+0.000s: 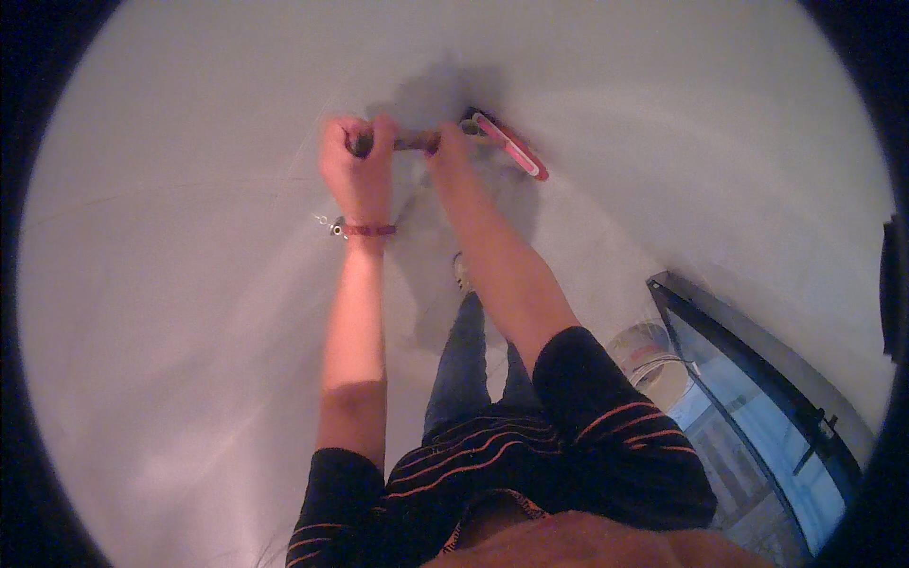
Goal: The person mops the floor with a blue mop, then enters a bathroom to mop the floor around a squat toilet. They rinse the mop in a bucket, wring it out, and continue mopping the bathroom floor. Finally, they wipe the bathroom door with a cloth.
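Note:
My left hand, with a red band at its wrist, is closed around the dark end of a bar-like handle. Farther right along the same handle, my right hand grips it; its fingers are blurred. Just beyond my right hand is a red and white elongated tool head, tilted down to the right. Whether it joins the handle is hidden by my right hand. Grey shadows fall on the pale surface behind both hands.
A dark-framed window or glazed door stands open at the lower right. Beside its frame is a whitish bucket. Pale, smooth wall or floor surfaces surround me, with a thin line at the left. My shoe shows below my right forearm.

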`<state>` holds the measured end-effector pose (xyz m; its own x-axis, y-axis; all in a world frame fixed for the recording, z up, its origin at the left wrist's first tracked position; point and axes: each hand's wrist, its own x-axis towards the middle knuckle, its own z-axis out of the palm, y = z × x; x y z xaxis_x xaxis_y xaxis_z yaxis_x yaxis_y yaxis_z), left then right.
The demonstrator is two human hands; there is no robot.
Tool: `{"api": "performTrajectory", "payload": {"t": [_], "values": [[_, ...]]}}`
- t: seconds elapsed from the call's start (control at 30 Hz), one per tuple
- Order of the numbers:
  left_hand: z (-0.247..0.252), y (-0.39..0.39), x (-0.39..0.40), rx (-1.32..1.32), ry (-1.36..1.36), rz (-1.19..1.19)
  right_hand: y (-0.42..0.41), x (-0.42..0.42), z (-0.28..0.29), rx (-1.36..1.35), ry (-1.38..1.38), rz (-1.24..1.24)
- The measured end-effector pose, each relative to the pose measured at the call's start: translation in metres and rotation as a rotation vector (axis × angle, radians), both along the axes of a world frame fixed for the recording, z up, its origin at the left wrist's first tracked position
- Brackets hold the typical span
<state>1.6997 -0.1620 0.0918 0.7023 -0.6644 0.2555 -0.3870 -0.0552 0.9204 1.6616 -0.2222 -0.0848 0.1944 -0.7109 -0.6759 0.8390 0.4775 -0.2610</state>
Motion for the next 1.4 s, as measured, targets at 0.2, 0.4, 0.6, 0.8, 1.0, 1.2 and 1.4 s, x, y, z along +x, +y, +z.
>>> {"api": "performTrajectory", "payload": {"t": [0.2,0.4,0.6,0.8,1.0,1.2,1.4], "values": [[0.004,0.022,0.034,0.039,0.126,0.061,0.028,0.026,-0.026,-0.013,0.404,0.231],[0.007,0.072,0.036,0.203,0.167,0.052,0.085,-0.007,-0.009,0.021,0.45,0.37],[0.038,0.092,0.016,0.222,0.157,0.011,0.077,-0.019,0.043,-0.075,0.766,0.709],[0.034,0.126,0.015,0.237,0.177,0.254,0.108,-0.008,-0.025,-1.5,1.454,1.081],[0.063,0.137,0.017,0.292,0.029,0.063,0.136,0.006,0.001,-1.293,1.096,0.77],[0.063,0.146,-0.012,0.25,0.044,-0.051,0.142,-0.001,0.002,-0.512,0.301,0.379],[0.018,0.158,-0.024,0.183,0.203,0.001,0.136,0.0,-0.045,-0.293,0.586,0.535]]}}
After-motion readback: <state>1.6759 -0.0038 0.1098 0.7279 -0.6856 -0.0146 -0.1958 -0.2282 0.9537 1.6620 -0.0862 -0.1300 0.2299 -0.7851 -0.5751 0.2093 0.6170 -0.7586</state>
